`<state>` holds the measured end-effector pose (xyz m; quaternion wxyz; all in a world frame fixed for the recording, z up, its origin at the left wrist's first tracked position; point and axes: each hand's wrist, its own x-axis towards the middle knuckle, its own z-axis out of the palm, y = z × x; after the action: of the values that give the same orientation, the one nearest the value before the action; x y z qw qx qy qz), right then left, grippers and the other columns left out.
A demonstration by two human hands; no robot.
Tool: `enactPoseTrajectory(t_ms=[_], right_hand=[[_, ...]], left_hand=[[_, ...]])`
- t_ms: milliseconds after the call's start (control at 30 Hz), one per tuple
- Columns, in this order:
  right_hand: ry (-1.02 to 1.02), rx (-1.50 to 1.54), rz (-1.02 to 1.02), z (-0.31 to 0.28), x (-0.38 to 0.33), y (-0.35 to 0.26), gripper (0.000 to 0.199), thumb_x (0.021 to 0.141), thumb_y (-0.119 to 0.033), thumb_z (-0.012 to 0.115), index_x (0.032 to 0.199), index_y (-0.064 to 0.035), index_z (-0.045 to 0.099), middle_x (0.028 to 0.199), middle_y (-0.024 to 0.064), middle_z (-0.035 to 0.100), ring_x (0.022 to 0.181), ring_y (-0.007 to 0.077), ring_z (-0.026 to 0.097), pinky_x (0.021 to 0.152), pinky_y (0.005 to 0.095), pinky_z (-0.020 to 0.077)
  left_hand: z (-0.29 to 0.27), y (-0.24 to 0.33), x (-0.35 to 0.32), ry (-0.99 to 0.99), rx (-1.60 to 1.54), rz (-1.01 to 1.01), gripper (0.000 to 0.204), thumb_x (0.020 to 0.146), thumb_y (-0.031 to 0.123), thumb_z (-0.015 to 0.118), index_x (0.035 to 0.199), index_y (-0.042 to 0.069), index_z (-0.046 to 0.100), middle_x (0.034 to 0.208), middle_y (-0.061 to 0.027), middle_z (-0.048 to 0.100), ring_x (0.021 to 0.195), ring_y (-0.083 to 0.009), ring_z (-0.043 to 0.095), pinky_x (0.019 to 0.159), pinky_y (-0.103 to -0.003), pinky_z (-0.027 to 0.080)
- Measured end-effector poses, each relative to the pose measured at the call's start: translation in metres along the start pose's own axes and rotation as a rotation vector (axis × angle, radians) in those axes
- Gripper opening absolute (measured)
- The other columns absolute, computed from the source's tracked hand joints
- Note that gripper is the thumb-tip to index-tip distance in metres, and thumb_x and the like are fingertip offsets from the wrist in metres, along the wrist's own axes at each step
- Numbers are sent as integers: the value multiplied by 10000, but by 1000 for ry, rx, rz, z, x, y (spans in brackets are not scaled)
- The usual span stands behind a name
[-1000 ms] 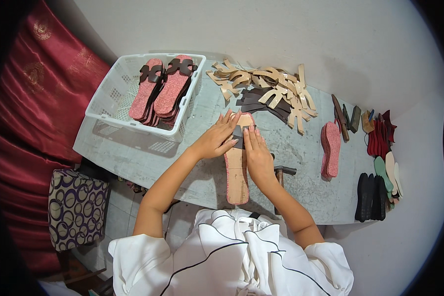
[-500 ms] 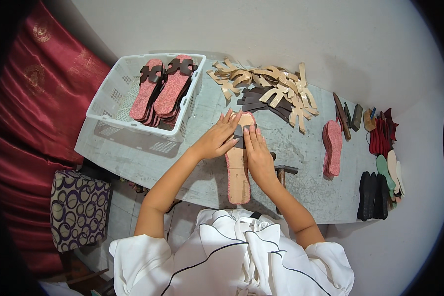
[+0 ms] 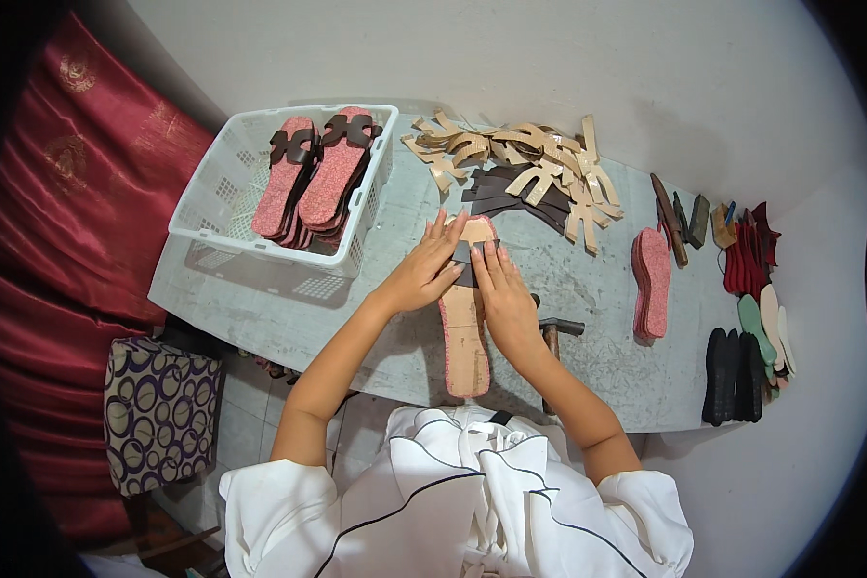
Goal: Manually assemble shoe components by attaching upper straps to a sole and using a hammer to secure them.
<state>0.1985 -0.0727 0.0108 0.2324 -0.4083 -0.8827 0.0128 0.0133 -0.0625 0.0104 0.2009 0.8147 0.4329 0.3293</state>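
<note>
A tan sandal sole (image 3: 464, 337) with a pink rim lies on the table before me, its toe end pointing away. A dark brown strap (image 3: 465, 276) crosses its upper part, partly hidden under my fingers. My left hand (image 3: 417, 275) rests along the left edge, fingers stretched toward the toe and thumb over the strap. From the other side my right hand (image 3: 511, 306) lies flat, its straight fingertips pressing on strap and sole. Just right of that hand is a hammer (image 3: 561, 327), partly covered by my forearm.
A white plastic basket (image 3: 195, 234) at the left holds pink sandals with brown straps. Beyond the sole lie beige straps (image 3: 539, 144) and dark straps (image 3: 515, 197). Farther right are stacked pink insoles (image 3: 652, 284), a brown-handled tool (image 3: 669, 217), red pieces (image 3: 745, 255) and black soles (image 3: 732, 376).
Both hands stay on the strap and sole, with barely any movement of the fingers. The whole view has shifted slightly.
</note>
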Motion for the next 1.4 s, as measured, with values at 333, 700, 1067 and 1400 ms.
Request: enactPoseTrajectory(t_ms=[333, 700, 1067, 1400], right_hand=[[-68, -52, -14, -4, 2, 6, 540, 791, -51, 489, 1315, -98, 370, 1344, 157, 367, 1211, 306, 400, 975, 414, 352], [-164, -283, -143, -12, 9, 9, 578, 783, -107, 506, 1333, -82, 333, 1350, 176, 347, 1221, 292, 387, 998, 388, 320], [-162, -226, -95, -14, 8, 6, 622, 747, -18, 504, 1337, -94, 321, 1358, 155, 339, 1218, 281, 388, 999, 371, 331], [-177, -276, -108, -18, 10, 3, 628, 738, -26, 522, 1333, -93, 333, 1348, 150, 358, 1216, 274, 392, 992, 362, 340]], left_hand=[[7, -5, 3, 86, -176, -83, 522, 893, 76, 330, 1390, 50, 171, 1442, -104, 196, 1343, -312, 78, 1082, -403, 64], [14, 1, 1, 289, -174, -308, 549, 872, 125, 468, 1379, 124, 256, 1425, -76, 260, 1329, -332, 148, 1044, -515, 54], [36, 10, -81, 931, -576, -412, 632, 893, 232, 479, 1370, -34, 160, 1439, -182, 141, 1341, -242, 110, 1069, -337, 117], [96, 29, -91, 733, -836, -651, 450, 904, 193, 479, 1259, -59, 363, 1375, -151, 306, 1275, -208, 272, 1030, -304, 199]])
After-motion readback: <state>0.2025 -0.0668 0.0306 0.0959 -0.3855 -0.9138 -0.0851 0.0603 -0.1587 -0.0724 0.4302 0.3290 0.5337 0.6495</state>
